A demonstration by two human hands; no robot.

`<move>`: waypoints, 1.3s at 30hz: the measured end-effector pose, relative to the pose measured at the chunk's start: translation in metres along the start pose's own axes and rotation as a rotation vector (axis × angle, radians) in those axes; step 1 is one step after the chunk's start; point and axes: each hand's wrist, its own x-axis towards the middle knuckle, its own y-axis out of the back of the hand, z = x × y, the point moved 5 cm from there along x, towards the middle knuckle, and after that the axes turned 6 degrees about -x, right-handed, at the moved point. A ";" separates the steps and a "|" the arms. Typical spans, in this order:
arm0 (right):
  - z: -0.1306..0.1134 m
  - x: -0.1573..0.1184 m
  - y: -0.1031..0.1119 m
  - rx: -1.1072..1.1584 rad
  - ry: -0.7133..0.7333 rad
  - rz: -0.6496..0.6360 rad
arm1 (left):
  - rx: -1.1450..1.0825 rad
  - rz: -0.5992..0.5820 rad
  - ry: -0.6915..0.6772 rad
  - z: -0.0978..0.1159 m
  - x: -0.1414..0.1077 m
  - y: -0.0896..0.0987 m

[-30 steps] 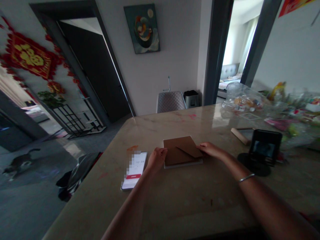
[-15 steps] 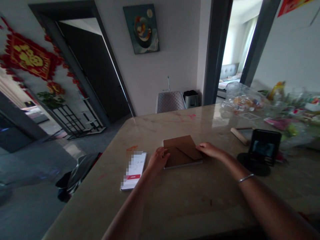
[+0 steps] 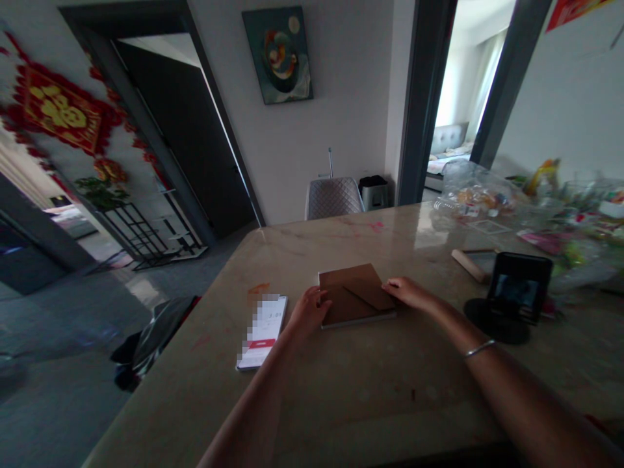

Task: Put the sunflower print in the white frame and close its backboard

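Note:
A brown kraft-covered notebook [image 3: 353, 279] lies flat on the tabletop, its pale page edge showing along the front. A diagonal dark line crosses its cover, like the edge of a fold or flap; I cannot tell which. My left hand [image 3: 311, 309] is closed about the notebook's left edge, fingers bent over the cover. At the right edge, my right hand [image 3: 400, 289] pinches the brown cover or a flap on it between thumb and fingers. Just left of my left hand lies a phone [image 3: 266, 338] with its screen lit.
A black stand with a screen [image 3: 519, 286] is right of my right hand, with a wooden-edged frame [image 3: 470, 265] behind it. Plastic bags [image 3: 475, 195] and packets crowd the table's far right. A quilted chair [image 3: 335, 197] stands beyond the marble-look table [image 3: 341, 403].
The whole view has shifted very slightly. Both hands keep the same places on the notebook, and nothing else has visibly moved.

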 end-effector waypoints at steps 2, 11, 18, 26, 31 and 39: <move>-0.001 -0.001 0.001 -0.007 0.011 0.015 | -0.017 -0.001 0.006 -0.001 0.000 0.000; -0.006 -0.003 0.005 -0.063 -0.015 0.061 | -0.044 -0.072 -0.019 -0.003 0.001 -0.001; -0.008 -0.004 0.009 -0.050 -0.039 0.088 | -0.080 -0.065 0.002 -0.003 0.001 -0.001; -0.003 -0.002 0.006 0.029 -0.121 0.115 | -0.016 -0.088 -0.033 0.000 0.001 -0.002; 0.002 0.000 0.003 0.008 -0.142 0.148 | -0.011 -0.080 -0.044 0.005 -0.001 0.000; 0.003 0.000 0.006 0.102 -0.119 0.167 | -0.087 -0.057 -0.011 -0.001 0.000 -0.002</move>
